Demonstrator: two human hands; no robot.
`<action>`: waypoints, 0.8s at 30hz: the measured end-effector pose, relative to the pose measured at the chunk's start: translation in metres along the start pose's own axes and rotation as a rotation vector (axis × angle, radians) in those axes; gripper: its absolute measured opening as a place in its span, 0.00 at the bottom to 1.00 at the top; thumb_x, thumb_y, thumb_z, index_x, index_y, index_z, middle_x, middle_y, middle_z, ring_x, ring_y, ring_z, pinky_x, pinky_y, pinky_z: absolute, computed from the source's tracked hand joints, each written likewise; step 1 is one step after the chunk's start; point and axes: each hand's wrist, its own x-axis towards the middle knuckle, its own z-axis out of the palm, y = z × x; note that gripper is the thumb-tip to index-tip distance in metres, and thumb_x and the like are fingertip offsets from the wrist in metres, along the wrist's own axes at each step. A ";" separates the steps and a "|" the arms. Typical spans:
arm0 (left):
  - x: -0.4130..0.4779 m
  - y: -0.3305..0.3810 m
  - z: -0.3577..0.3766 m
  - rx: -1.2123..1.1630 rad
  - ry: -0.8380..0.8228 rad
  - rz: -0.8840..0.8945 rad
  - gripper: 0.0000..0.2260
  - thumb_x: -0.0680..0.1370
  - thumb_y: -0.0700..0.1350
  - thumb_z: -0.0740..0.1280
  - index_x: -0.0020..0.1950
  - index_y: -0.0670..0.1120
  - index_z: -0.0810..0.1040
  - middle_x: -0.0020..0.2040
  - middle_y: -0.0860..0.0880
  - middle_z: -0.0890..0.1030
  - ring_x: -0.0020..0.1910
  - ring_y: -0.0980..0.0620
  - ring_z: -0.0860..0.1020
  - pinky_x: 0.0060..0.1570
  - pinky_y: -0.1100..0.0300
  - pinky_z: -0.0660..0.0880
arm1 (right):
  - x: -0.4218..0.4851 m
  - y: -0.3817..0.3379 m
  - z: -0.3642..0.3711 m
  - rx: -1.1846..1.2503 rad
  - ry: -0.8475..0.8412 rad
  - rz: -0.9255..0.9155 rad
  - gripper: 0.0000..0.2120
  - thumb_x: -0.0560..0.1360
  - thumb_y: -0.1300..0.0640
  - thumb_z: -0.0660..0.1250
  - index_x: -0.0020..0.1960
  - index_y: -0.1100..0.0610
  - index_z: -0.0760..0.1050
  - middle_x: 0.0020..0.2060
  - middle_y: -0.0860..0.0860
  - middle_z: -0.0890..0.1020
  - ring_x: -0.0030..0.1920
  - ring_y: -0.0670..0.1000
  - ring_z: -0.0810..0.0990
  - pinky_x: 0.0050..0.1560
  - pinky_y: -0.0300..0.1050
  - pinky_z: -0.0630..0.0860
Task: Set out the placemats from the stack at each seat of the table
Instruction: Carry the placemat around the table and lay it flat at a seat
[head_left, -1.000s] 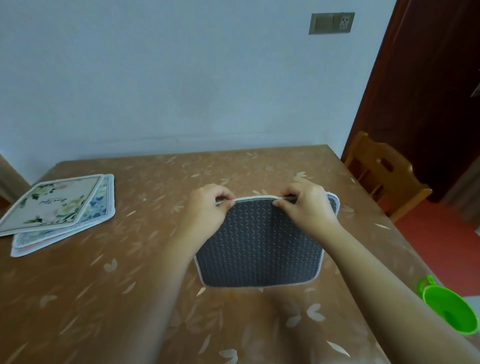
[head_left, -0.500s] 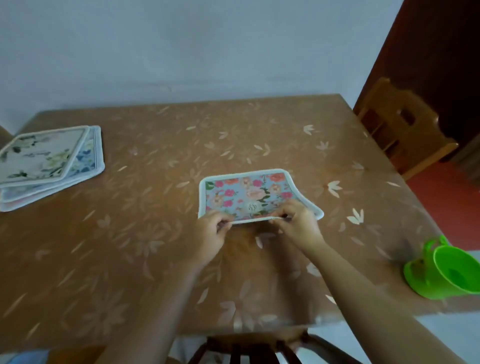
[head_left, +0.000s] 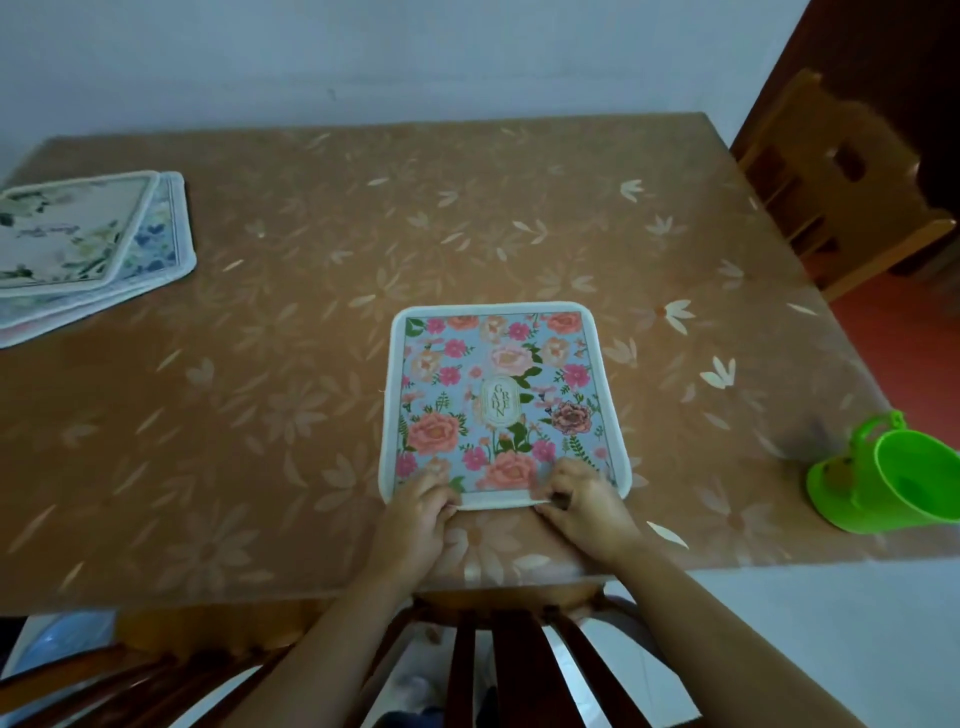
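Observation:
A blue floral placemat (head_left: 498, 395) with a white border lies flat, pattern side up, near the front edge of the brown table (head_left: 311, 364). My left hand (head_left: 415, 514) pinches its near edge at the left. My right hand (head_left: 587, 504) pinches the same edge at the right. The stack of placemats (head_left: 88, 244) sits at the table's far left, a pale floral one on top.
A green plastic cup (head_left: 893, 483) lies tipped at the table's right front corner. A wooden chair (head_left: 841, 187) stands at the right side. Another chair's back (head_left: 498, 654) is right below me at the front edge. A wall runs behind the table.
The placemat was flipped from its grey underside to its floral side and drawn toward the front edge; both hands kept hold of its edge. My view tilted downward.

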 end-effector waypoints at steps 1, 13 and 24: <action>-0.001 0.000 0.001 -0.005 -0.011 -0.001 0.03 0.72 0.32 0.67 0.41 0.37 0.80 0.48 0.40 0.80 0.59 0.44 0.75 0.56 0.61 0.69 | -0.003 0.001 0.001 -0.008 0.002 -0.001 0.04 0.68 0.63 0.72 0.37 0.64 0.78 0.40 0.58 0.78 0.46 0.58 0.76 0.46 0.50 0.74; -0.001 -0.001 -0.004 -0.005 0.013 -0.103 0.05 0.68 0.37 0.73 0.41 0.42 0.81 0.45 0.46 0.81 0.51 0.45 0.77 0.51 0.51 0.72 | -0.019 0.012 -0.008 -0.132 0.129 0.017 0.11 0.62 0.62 0.77 0.40 0.61 0.77 0.40 0.57 0.79 0.42 0.59 0.77 0.43 0.52 0.74; 0.001 0.000 -0.006 -0.088 -0.051 -0.164 0.04 0.69 0.36 0.72 0.42 0.42 0.80 0.47 0.46 0.79 0.45 0.49 0.77 0.49 0.52 0.75 | -0.019 0.013 -0.012 -0.106 0.080 0.078 0.06 0.66 0.62 0.74 0.40 0.61 0.77 0.42 0.56 0.79 0.46 0.55 0.75 0.47 0.46 0.69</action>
